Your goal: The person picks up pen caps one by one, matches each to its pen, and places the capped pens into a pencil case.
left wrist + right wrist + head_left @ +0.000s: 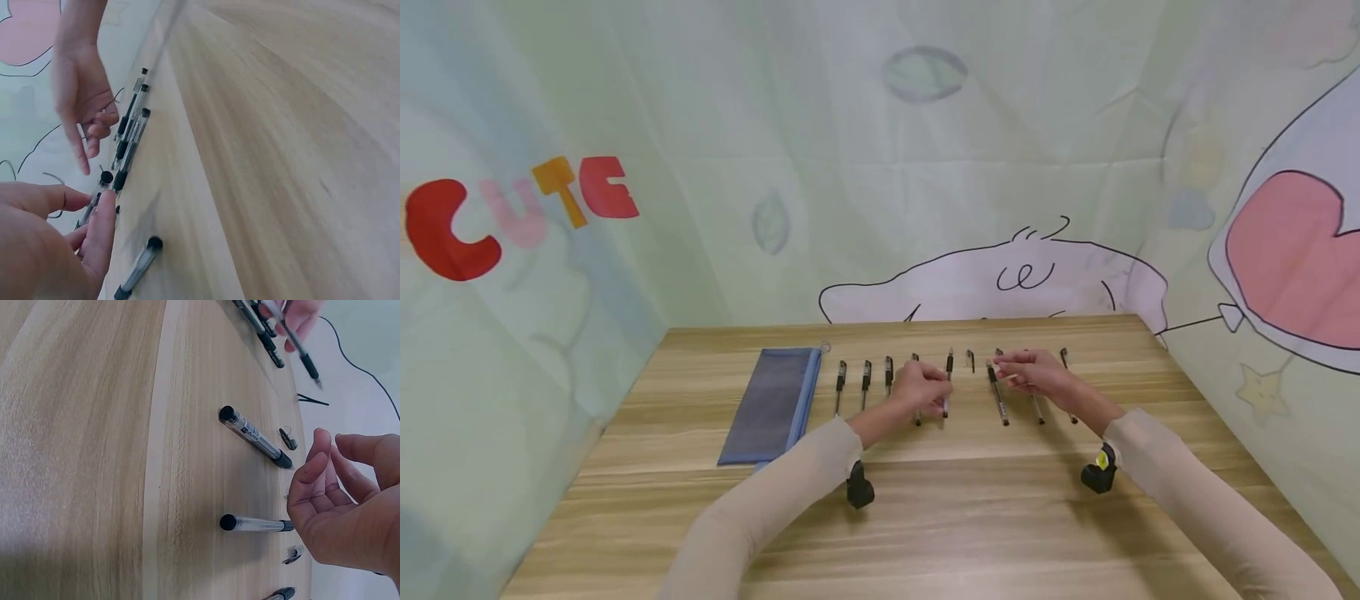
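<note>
My left hand (921,386) pinches a pen (950,367) between thumb and fingers, its black grip pointing away from me. In the right wrist view that pen (300,353) is lifted off the wood, without a cap on its tip. My right hand (1039,372) holds nothing; its fingers (315,469) are loosely bent, thumb apart from them, above the right-hand pens. Just below it lies an uncapped pen (998,398), with a second pen (256,524) beside it. A loose black pen cap (971,360) lies between the held pen and the right hand.
Several capped pens (840,387) lie in a row left of my left hand. A blue-edged mesh pouch (775,400) is at the table's left. Another loose cap (294,554) and a farther pen (1064,358) lie on the right. A printed curtain (737,167) surrounds the wooden table (925,517).
</note>
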{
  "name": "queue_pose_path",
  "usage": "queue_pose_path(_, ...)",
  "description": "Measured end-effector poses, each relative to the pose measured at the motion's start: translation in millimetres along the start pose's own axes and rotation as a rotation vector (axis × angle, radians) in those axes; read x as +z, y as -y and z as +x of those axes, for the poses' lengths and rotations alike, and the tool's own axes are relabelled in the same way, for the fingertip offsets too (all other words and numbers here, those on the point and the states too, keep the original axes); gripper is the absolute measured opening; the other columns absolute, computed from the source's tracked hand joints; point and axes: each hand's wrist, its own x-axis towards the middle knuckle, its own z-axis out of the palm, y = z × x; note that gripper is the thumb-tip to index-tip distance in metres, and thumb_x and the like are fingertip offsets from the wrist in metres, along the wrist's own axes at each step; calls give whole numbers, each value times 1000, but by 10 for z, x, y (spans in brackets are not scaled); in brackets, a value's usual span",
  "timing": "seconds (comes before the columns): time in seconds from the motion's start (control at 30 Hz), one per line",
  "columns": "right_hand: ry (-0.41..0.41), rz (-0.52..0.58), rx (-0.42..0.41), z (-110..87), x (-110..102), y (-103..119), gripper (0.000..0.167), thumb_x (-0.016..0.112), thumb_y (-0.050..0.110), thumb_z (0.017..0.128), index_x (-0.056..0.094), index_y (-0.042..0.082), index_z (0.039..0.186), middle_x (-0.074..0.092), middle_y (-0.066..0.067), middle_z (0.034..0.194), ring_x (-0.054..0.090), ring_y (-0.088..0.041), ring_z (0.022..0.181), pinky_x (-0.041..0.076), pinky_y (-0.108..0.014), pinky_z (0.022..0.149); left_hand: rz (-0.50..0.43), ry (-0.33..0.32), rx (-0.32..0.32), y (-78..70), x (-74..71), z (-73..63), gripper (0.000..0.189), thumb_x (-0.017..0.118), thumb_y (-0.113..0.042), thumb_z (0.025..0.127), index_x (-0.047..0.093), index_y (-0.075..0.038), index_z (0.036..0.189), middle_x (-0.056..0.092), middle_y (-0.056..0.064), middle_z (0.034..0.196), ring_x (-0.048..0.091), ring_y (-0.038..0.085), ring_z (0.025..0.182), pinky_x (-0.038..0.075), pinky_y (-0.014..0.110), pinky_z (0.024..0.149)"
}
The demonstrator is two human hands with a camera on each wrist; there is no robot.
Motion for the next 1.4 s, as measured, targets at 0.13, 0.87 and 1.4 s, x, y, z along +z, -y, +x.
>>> queue_pose_path(0.13,3,8,6,13,-10,-19,46,54,18,107,49,-6,146,74,8,96,64,-2,80,53,-17,71,-44,12,-2,29,-121,-41,30,70,-5,91,69,5,119,74,17,100,67,14,68,64,29,65)
queue_pose_path(0.87,-17,57,22,126,-49,39,48,55,18,107,46,-7,147,75,8,95,65,-3,80,55,-18,74,-176,47,-30,202,-591,-381,44,68,-12,98,55,-1,139,71,23,122,69,13,76,63,27,70)
queue_pose_path(1.4,-81,-137,-15,483,7,62,46,58,20,105,54,-8,141,55,7,73,44,-5,63,39,-20,58,-274,36,-22,285,-566,-412,40,68,-7,97,59,3,134,73,22,115,70,9,74,64,25,69)
